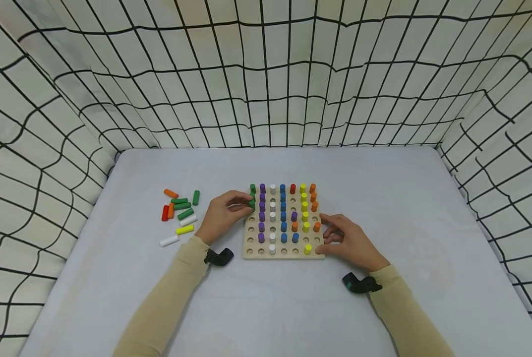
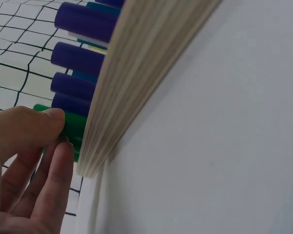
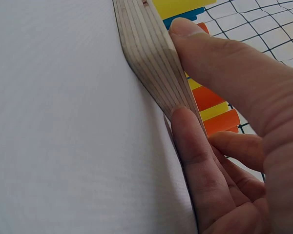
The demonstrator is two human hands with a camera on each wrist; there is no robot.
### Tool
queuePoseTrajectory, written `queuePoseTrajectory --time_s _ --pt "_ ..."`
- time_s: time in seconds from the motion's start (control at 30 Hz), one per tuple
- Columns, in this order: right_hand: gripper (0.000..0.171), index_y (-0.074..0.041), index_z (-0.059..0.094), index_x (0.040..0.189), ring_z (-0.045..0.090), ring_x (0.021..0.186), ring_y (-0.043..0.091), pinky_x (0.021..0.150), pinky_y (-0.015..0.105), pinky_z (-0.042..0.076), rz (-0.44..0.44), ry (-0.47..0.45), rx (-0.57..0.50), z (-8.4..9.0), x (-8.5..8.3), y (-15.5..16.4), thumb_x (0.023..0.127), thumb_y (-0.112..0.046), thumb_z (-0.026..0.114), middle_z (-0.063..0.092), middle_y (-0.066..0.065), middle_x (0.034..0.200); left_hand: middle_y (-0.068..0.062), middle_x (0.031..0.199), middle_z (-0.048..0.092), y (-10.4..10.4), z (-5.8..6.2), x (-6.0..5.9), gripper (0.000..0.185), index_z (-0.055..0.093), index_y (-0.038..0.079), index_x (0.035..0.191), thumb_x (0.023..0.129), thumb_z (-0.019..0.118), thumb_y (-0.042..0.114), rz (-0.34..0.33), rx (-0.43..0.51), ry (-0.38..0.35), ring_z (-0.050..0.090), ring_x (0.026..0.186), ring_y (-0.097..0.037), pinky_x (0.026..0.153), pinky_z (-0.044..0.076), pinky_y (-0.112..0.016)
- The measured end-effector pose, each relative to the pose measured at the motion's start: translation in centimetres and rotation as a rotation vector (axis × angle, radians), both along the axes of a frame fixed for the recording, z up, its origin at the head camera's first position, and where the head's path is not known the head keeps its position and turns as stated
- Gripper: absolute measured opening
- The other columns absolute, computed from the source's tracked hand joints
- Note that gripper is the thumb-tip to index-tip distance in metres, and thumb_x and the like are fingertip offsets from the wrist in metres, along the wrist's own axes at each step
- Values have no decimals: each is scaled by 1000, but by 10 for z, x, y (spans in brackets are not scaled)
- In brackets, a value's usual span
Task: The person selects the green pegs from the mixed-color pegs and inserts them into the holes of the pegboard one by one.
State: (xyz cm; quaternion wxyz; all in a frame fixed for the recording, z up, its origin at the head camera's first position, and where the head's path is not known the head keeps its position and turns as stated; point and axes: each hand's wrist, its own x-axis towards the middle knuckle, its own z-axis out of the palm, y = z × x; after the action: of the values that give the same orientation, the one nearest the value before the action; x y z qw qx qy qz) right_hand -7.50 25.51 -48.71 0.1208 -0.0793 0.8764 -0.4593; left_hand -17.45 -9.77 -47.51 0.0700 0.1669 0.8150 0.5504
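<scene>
A wooden pegboard (image 1: 283, 257) lies on the table with columns of upright coloured pegs, among them purple pegs (image 1: 262, 216), blue pegs (image 1: 283, 216) and yellow pegs (image 1: 305, 216). At its left column my left hand (image 1: 223, 214) pinches a green peg (image 2: 76, 127) between thumb and fingers. That peg stands at the board's face, beside the purple column; how deep it sits is hidden. My right hand (image 1: 352, 240) grips the board's right edge near the front corner. In the right wrist view, its thumb (image 3: 185, 28) lies on the top face and a finger (image 3: 190, 136) touches the side edge.
Left of my left hand lie several loose pegs, including a yellow peg (image 1: 185, 229), a red peg (image 1: 165, 213), white pegs (image 1: 169, 241), orange pegs and green pegs (image 1: 196, 198). Black netting (image 1: 266, 69) over white walls surrounds the table (image 1: 266, 307) at the back and sides.
</scene>
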Motion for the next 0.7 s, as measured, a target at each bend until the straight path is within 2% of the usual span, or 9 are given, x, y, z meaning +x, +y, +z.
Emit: queuePoseTrajectory --time_s 0.23,0.43,0.53,0.7 --pt "90 -9 45 156 68 97 13 91 21 61 -5 -7 5 -1 -1 1 81 -34 90 60 8 124 -13 125 70 -15 6 -2 32 69 9 124 94 77 12 25 -106 17 72 116 -28 102 59 -33" --pt "90 -8 45 155 68 98 13 91 22 62 -5 0 -12 -2 -1 1 81 -32 90 59 9 126 -12 128 70 -23 12 -3 34 67 12 127 95 76 17 21 -156 -6 71 117 -28 107 58 -42" --pt "90 -8 45 155 68 99 14 91 21 61 0 -1 -18 -3 -1 1 81 -31 90 59 10 127 -12 128 70 -28 14 -4 33 67 12 128 96 75 19 26 -199 8 70 117 -29 107 58 -46" --pt "90 -8 45 155 69 98 13 92 21 62 2 5 -9 -3 -1 1 81 -31 90 60 9 124 -9 126 72 -44 23 -11 32 69 12 126 96 75 22 59 -243 49 71 114 -27 104 60 -42"
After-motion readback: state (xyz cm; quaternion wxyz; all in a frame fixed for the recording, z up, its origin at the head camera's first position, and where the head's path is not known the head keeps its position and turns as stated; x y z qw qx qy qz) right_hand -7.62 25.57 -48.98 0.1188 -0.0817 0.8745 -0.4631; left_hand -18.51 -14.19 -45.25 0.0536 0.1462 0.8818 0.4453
